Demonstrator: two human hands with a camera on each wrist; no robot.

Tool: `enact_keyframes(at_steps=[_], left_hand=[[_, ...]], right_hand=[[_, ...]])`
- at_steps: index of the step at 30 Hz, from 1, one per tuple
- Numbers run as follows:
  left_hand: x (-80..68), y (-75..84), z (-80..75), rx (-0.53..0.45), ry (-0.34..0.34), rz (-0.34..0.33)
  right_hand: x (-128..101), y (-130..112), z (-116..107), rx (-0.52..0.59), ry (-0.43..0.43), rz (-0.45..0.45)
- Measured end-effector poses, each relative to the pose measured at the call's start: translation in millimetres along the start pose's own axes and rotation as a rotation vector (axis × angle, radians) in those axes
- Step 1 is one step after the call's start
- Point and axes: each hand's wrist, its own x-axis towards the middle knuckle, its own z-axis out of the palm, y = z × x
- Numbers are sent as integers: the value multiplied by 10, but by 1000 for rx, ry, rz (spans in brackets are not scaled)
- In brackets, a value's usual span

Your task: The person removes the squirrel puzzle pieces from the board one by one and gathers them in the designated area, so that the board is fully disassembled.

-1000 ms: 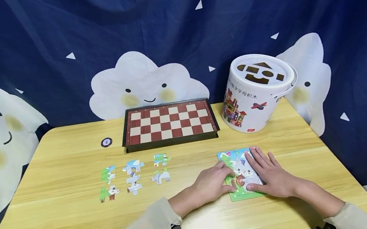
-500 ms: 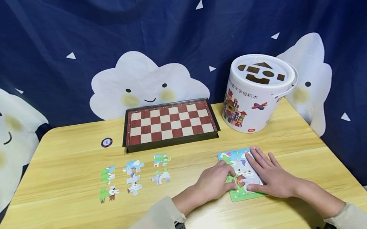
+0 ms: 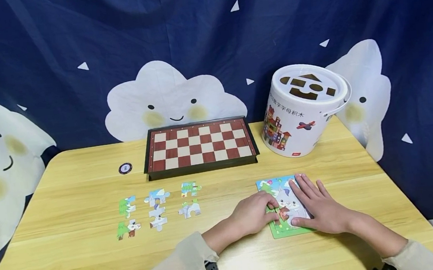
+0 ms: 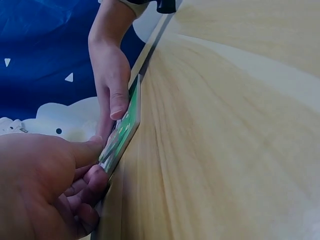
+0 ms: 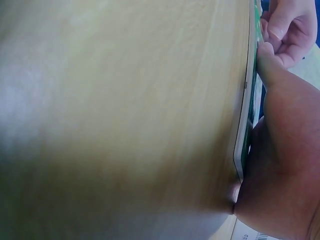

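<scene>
On the puzzle [image 3: 289, 207] — left grip [image 3: 252, 214] narrow round a piece [image 3: 271, 210], right grip [image 3: 322, 210] flat

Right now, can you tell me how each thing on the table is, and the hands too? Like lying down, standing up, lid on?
Picture puzzle: picture side up, partly covered
Loose pieces: lying flat, not joined into one picture
Checkerboard: checkered side up
Bucket: upright, lid on
Round chip: lying flat
Left hand: fingers bent at the puzzle's left side
Right hand: resting on the puzzle
</scene>
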Motion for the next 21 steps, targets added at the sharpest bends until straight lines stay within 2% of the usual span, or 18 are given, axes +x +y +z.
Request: enact_keyframes(at_steps=[9,21], left_hand=[[43,-32,-8,-118,18,-15],[95,-34,34,-150,58,-48]], right_hand=[[-2,11,25,6,24,-20],[-3,-6,-3,8,-3,4]])
